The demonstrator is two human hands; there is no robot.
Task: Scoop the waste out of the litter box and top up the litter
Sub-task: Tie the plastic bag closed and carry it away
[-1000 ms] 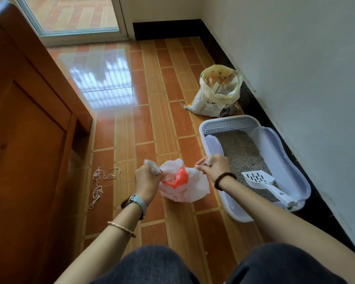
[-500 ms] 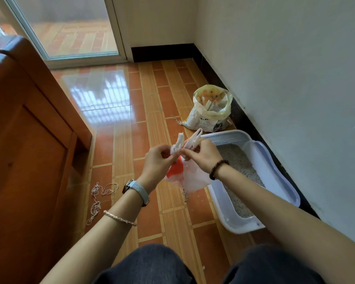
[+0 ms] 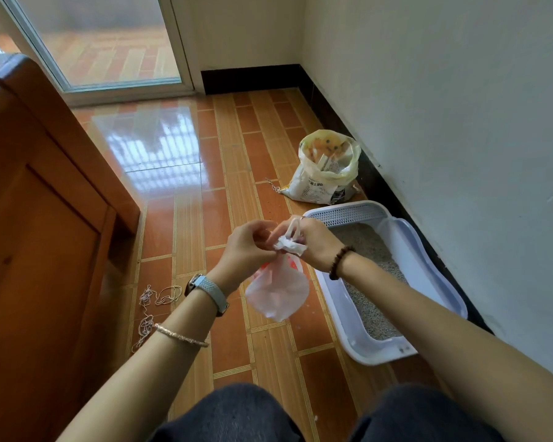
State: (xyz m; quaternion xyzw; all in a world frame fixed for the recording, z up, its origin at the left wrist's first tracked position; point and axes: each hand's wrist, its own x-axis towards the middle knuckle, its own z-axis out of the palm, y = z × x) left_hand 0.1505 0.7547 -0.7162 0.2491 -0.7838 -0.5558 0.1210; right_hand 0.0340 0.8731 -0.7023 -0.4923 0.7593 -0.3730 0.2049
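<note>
**A:** What is the biggest thing you see on the floor?

**B:** I see the wooden cabinet along the left edge. Next in size is the litter box, by the right edge against the wall. It has grey litter inside. Just past it, near the far right corner, sits the litter bag, with its top open.

**A:** Where is the small plastic bag?

**B:** I see the plastic bag hanging in the air, above the floor just left of the litter box. It is white with some red on it.

**A:** What do the hands do?

**B:** My left hand pinches the bag's bunched top. My right hand pinches it too, with a loop of the handle over a finger. The hands almost touch.

**A:** Anything smaller?

**B:** A bit of string lies near the cabinet.
</note>
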